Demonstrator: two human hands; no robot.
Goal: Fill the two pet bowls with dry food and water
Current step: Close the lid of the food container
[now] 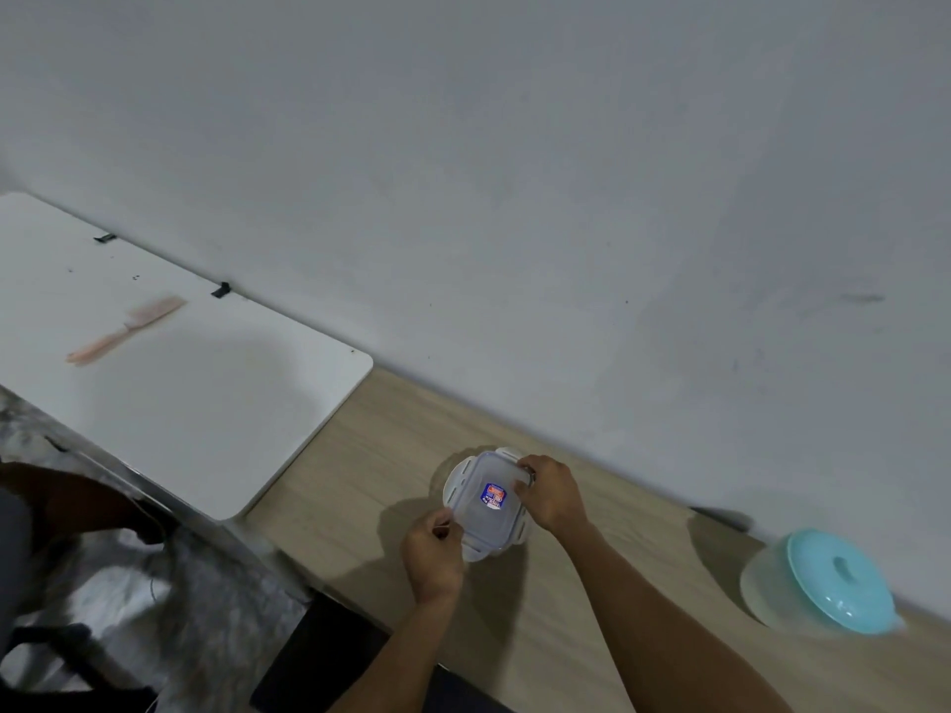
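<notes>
Lidded container (blue sticker), left hand, right hand — both hands pinching opp. lid corners

Pale pink plastic comb smeared by blur, small blue-and-red sticker's print unreadable, clear lidded container's contents indiscernible

Here's the desk running along the wall, and a table butts against its left end. On that table, far to the left, lies a comb. Mid-desk, a lidded container sits between both hands: the left hand on its near-left corner, the right hand on its far-right corner. Well off to the right, against the wall, stands a covered bowl.
</notes>
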